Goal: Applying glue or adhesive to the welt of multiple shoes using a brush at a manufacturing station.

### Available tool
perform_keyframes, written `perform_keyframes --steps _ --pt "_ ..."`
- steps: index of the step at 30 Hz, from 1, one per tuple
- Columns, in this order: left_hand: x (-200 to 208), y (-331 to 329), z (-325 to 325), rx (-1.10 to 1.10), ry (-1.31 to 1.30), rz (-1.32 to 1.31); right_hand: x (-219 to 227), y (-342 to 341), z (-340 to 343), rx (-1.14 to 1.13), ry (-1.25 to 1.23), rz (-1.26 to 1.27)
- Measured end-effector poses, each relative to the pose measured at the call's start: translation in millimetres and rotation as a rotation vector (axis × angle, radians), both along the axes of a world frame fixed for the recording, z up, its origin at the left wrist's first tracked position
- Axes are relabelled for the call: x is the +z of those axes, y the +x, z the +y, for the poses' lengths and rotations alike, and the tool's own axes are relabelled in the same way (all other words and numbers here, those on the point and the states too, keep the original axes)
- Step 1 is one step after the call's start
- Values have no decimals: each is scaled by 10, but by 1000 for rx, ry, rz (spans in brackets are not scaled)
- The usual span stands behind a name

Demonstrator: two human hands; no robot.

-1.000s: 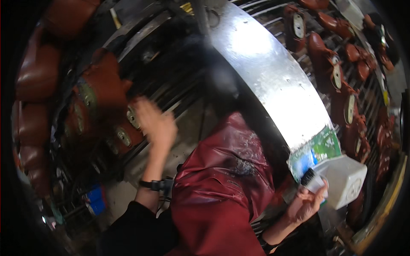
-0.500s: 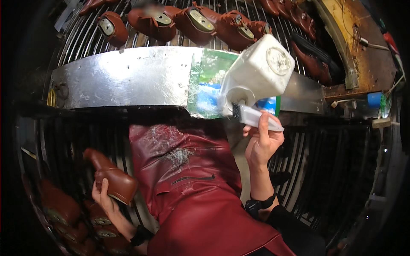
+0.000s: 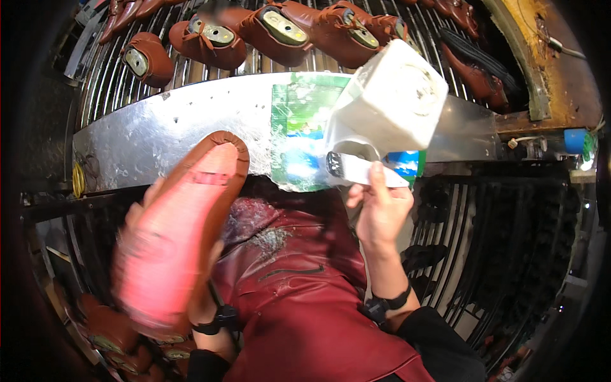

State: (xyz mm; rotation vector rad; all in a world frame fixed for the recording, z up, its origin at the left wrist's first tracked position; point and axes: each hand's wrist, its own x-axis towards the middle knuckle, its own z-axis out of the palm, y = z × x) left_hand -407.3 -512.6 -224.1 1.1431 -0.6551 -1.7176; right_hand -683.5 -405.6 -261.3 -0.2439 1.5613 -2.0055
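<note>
My left hand [image 3: 137, 209] grips a brown leather shoe upper [image 3: 221, 191], mostly from behind. The upper's underside faces me, pinkish red and smeared by motion, with the brown leather edge folded around it. My right hand [image 3: 382, 215] pinches the white handle of a brush [image 3: 364, 170]. Its dark, wet-looking bristles are at the round mouth of a tilted white plastic jug [image 3: 389, 95]. I cannot tell how far the bristles reach into the opening. A dark red apron [image 3: 305, 312] covers my lap, with grey residue on it.
A metal ledge [image 3: 191, 108] runs across in front of me, with a green and blue sheet [image 3: 299, 127] on it. Beyond, brown shoes [image 3: 277, 28] stand on a barred rack. More shoes [image 3: 111, 328] sit at lower left. A wooden panel [image 3: 566, 89] is at right.
My left hand has raised the shoe upper from the lower left toward the ledge and turned its underside to me. The brush has shifted slightly left at the jug's mouth.
</note>
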Motion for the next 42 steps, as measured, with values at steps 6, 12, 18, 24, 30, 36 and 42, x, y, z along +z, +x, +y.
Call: perform_keyframes --steps 6,12,18,24,30,36,42 --pt "-1137 98 -90 -189 -1514 -1113 280 179 -158 299 -90 -316" --pt "-1087 116 -100 -168 -1526 -1116 -26 481 -492 623 -153 -233" --pt "-1045 135 -81 -176 -1532 -1130 -203 410 -1154 494 -72 62" --pt "-1047 128 -116 -149 -1528 -1092 -58 345 -1094 587 -61 -63" --pt "-985 53 -170 -112 -1556 -1072 361 409 -225 913 -276 608" --pt "-903 9 -124 -95 -1560 -1120 796 500 263 1174 -363 695" --pt "-756 -91 -61 -113 -1514 -1172 675 480 -34 712 -210 69"
